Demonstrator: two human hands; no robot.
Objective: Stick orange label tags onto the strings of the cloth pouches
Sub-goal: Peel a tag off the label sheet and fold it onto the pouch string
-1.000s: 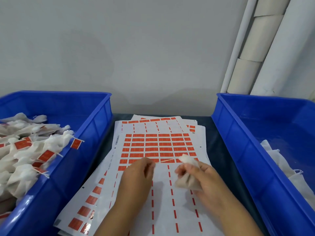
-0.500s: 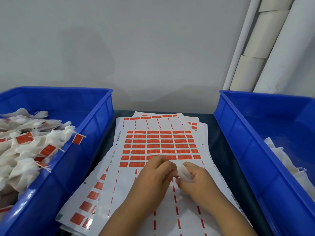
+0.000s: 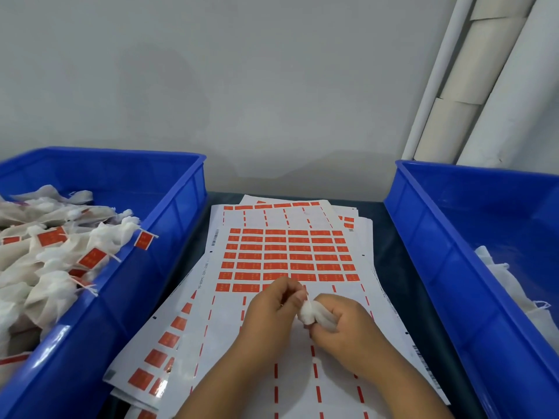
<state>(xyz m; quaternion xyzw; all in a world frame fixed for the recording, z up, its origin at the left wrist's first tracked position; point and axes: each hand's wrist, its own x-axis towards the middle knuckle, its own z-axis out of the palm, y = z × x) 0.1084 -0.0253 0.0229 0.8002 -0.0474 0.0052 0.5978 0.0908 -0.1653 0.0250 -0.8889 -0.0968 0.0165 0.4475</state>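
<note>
My right hand [image 3: 344,325] grips a small white cloth pouch [image 3: 313,314] above the label sheets. My left hand [image 3: 273,309] meets it from the left, its fingertips pinched together at the pouch's tied top; a sliver of orange shows there, but the string and what the fingers pinch are too small to make out. A sheet of orange label tags [image 3: 287,255] lies under both hands, on a stack of partly used sheets. The blue bin [image 3: 157,237] on the left holds several pouches with orange tags [image 3: 93,257] on their strings.
A second blue bin [image 3: 447,267] on the right holds white untagged pouches [image 3: 511,285]. The sheets lie on a dark table top [image 3: 384,237] between the bins. A grey wall and pale tubes [image 3: 453,116] stand behind.
My left hand moved right from the label sheet to meet the right hand. Both hands now sit slightly lower on the sheet, and more of the pouch's white top shows.
</note>
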